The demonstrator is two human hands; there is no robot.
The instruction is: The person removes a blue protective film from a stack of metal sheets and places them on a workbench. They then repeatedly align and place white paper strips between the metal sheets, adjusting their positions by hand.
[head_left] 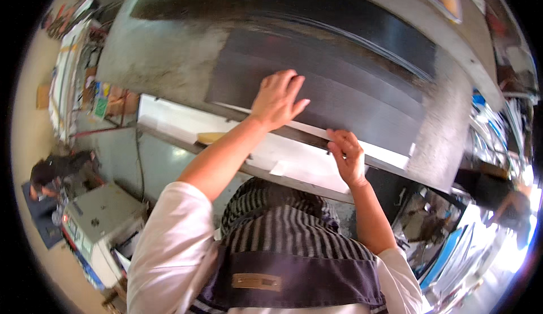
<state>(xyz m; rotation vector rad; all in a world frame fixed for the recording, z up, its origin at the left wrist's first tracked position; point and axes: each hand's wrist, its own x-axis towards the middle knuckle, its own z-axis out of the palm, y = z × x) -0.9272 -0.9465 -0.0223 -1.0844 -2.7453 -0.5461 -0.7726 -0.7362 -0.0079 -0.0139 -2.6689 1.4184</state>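
Observation:
A dark grey flat sheet [350, 96] lies on the worn metal table in front of me, with a pale strip [384, 154] showing along its near edge. My left hand [278, 100] rests over the near part of the sheet, palm down, thumb and fingers apart. At the sheet's near edge, further right, my right hand [348, 153] has its fingers curled and its thumb below them, closed on that edge. How far the thumb reaches under the sheet is hidden.
A white ledge [169, 113] with a yellow piece [209, 138] on it runs along the table front [164, 59]. A beam [469, 59] crosses the far side. At lower left, a person [62, 172] bends near a box-shaped machine [102, 215]. Sheets and clutter stand at right.

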